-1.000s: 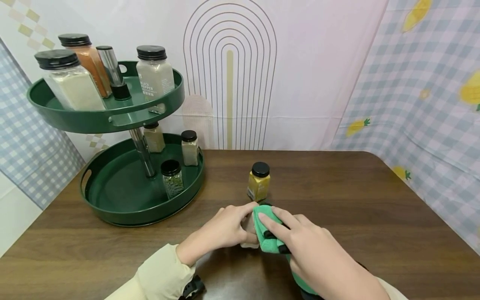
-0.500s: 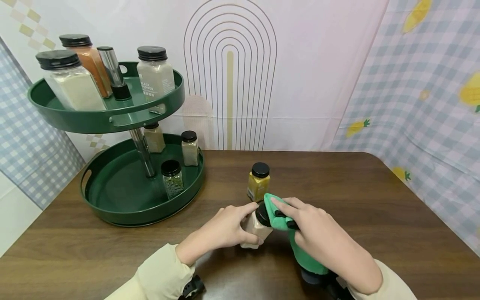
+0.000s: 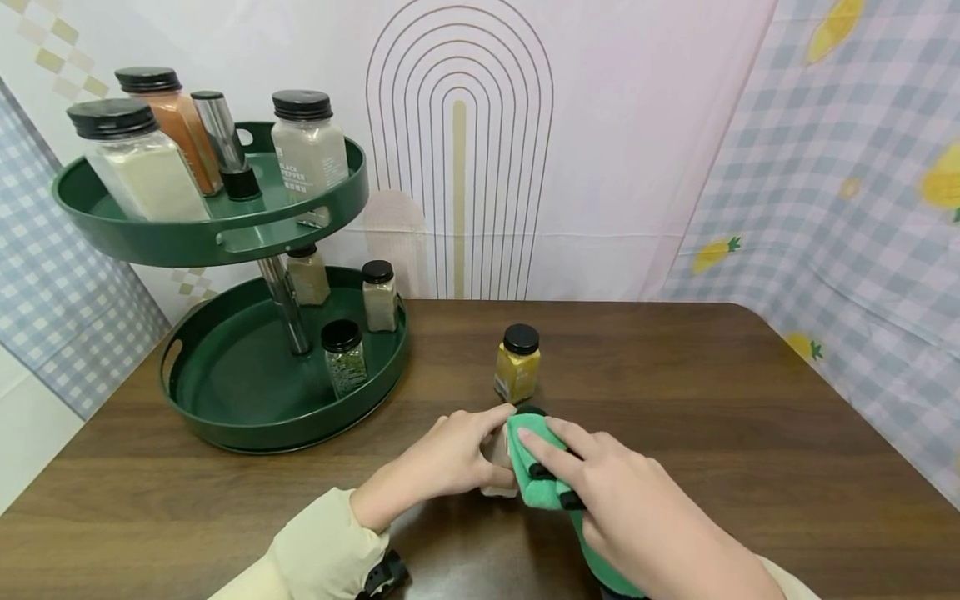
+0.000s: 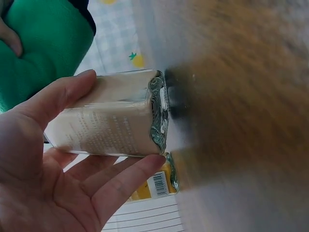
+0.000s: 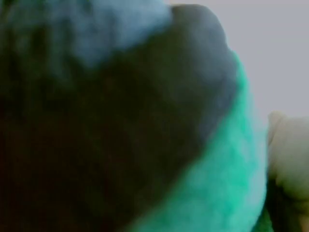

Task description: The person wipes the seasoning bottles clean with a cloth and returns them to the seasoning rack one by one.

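My left hand (image 3: pixel 450 458) grips a small glass jar (image 4: pixel 104 128) of beige powder, fingers and thumb around its sides. The left wrist view shows its clear base raised off the table, with printed text on one side. In my right hand (image 3: pixel 626 496) is a folded green cloth (image 3: pixel 534 493) with black edging, held against the jar's right side near its black lid. The cloth hides most of the jar in the head view, and its loose end hangs below the hand. Green and black cloth, blurred, fills much of the right wrist view.
A yellow spice jar (image 3: pixel 517 371) with a black lid stands just behind the hands. On the left, a two-tier green rack (image 3: pixel 277 429) bears several black-lidded jars and a silver cylinder (image 3: pixel 225 142). The wooden table (image 3: pixel 675 358) meets a patterned backdrop behind.
My right hand shifted the cloth up and right, baring the jar's lid and front, then came back down and left over the jar. The left hand stays nearly still.
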